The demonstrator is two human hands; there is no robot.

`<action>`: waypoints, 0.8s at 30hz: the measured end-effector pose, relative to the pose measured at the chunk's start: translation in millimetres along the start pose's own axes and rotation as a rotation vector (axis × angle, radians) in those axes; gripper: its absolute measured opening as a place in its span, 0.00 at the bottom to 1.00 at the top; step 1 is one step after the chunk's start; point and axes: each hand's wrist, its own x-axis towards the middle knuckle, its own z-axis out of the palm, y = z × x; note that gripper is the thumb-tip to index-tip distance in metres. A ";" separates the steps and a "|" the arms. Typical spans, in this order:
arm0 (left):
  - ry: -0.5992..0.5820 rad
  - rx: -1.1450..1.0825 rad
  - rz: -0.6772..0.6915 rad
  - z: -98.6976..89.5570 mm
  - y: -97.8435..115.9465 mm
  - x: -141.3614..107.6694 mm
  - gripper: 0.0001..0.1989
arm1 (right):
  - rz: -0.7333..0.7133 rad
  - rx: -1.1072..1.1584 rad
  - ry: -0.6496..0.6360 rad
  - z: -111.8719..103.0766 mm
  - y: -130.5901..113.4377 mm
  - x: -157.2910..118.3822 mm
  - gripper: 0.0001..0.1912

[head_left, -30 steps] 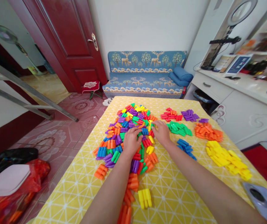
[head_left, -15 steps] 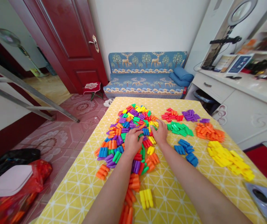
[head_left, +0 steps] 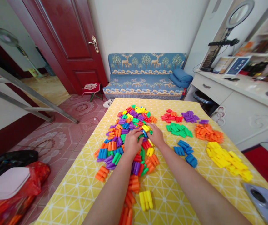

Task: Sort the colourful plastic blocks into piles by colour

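Observation:
A heap of mixed-colour plastic pieces (head_left: 112,146) covers the left part of the yellow patterned tablecloth (head_left: 77,187). My left hand (head_left: 133,142) rests over the heap's middle, fingers curled in by a blue piece. Opposite it, my right hand (head_left: 155,136) has its fingertips bent at the yellow, green and blue pieces; what it grips is too small to tell. To the right lie single-colour groups: red (head_left: 171,117), purple (head_left: 190,117), green (head_left: 179,129), orange (head_left: 209,133), blue (head_left: 183,148) and yellow (head_left: 227,160). A yellow piece (head_left: 146,200) lies between my forearms.
A phone (head_left: 262,200) lies at the table's right edge. Beyond the table stands a blue sofa (head_left: 145,78). White drawers (head_left: 241,106) are on the right; bags (head_left: 14,178) and a metal ladder (head_left: 31,93) are on the left.
My right hand has moved left, closer to my left hand. A blue piece now shows between the hands, and the yellow pieces by my right fingertips have shifted left.

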 end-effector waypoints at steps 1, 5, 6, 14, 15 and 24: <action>0.003 -0.009 0.000 -0.5 0.6 -0.1 0.12 | -0.041 0.054 -0.013 -1.0 -1.4 -1.3 0.28; 0.033 -0.057 -0.008 -1.9 2.9 -0.1 0.10 | -0.205 0.242 -0.087 -6.0 -9.1 -7.7 0.28; 0.041 -0.071 -0.022 -2.1 3.5 -0.1 0.10 | -0.224 0.278 -0.088 -6.8 -11.1 -9.4 0.27; 0.028 -0.172 0.049 -6.9 6.6 -0.6 0.30 | -0.164 0.428 0.073 -1.1 -25.8 -30.2 0.26; 0.019 -0.182 0.080 -6.9 6.4 -0.7 0.28 | -0.147 0.421 0.090 -0.5 -27.7 -33.6 0.27; 0.130 -0.271 0.081 1.4 -1.0 1.5 0.13 | -0.199 0.252 0.170 -9.6 -31.8 -42.2 0.18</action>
